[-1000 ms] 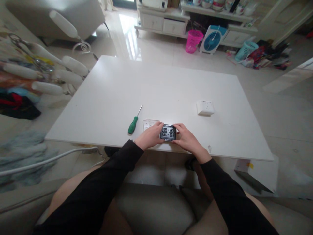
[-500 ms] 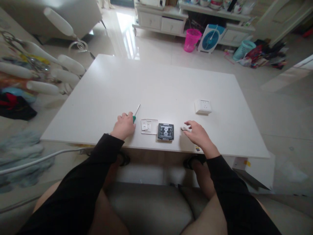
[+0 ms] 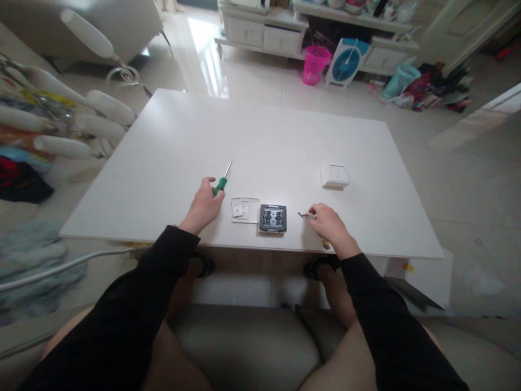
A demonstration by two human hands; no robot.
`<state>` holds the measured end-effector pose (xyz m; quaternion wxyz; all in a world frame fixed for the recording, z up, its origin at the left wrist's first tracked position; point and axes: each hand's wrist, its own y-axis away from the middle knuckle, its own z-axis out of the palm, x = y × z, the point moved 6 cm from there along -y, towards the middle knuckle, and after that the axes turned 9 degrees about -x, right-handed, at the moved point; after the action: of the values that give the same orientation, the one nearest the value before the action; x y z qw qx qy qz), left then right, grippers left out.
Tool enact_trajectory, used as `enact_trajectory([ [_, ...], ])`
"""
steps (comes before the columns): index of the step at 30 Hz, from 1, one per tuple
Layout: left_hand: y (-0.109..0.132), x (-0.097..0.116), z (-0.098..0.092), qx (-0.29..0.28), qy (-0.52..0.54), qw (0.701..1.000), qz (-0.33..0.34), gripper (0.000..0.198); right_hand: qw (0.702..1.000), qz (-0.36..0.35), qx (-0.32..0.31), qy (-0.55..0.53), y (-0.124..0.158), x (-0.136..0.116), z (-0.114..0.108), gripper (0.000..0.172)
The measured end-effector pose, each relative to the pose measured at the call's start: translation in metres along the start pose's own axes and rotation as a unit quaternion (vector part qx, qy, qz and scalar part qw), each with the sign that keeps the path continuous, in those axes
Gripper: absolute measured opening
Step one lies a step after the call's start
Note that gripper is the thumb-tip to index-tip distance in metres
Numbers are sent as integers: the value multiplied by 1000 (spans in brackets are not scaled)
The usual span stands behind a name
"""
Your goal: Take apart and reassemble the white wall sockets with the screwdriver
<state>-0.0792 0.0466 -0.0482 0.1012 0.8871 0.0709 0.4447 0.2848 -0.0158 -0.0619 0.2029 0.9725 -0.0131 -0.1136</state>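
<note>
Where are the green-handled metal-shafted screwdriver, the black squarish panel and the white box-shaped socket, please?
Green-handled metal-shafted screwdriver [image 3: 221, 184]: head view, on its handle.
Black squarish panel [image 3: 273, 218]: head view, middle of upper face.
White box-shaped socket [image 3: 337, 174]: head view, on its holed face.

The screwdriver [image 3: 221, 184] has a green handle and silvery shaft. The electrical plate [image 3: 272, 218] is black, the socket box [image 3: 334, 176] and tabletop [image 3: 252, 130] white; the latticed wastebasket [image 3: 316, 65] is pink.

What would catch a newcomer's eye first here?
Probably the bright pink basket, standing on the floor beyond the white table. Next, perhaps, the green-handled screwdriver in the person's left hand, and the black square piece near the table edge closest to the person.
</note>
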Motion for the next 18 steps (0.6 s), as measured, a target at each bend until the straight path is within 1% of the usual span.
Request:
enact_trajectory([
  [1,1,7,0,12,77,997,8,46,1000,1,1,2,-1,0,0,32],
  [3,2,21,5,1,234,972,28,37,1000,-2,4,3,-2,-1,1,31],
  [5,5,33,12,-15,363,931,36,30,1000,-3,6,5,-4,-4,2,27],
  [8,8,37,18,3,492,870,21,29,1000,3,5,15,-6,-7,4,20],
  [10,7,36,20,9,539,842,20,29,1000,5,3,24,-8,-8,6,17],
  [12,5,34,22,9,565,825,17,29,1000,7,-1,30,-9,-8,8,18],
  [15,5,30,22,13,584,812,12,31,999,20,-11,30,-12,-5,10,21],
  [18,6,31,16,30,583,812,26,32,999,33,-5,5,-14,-3,5,20],
])
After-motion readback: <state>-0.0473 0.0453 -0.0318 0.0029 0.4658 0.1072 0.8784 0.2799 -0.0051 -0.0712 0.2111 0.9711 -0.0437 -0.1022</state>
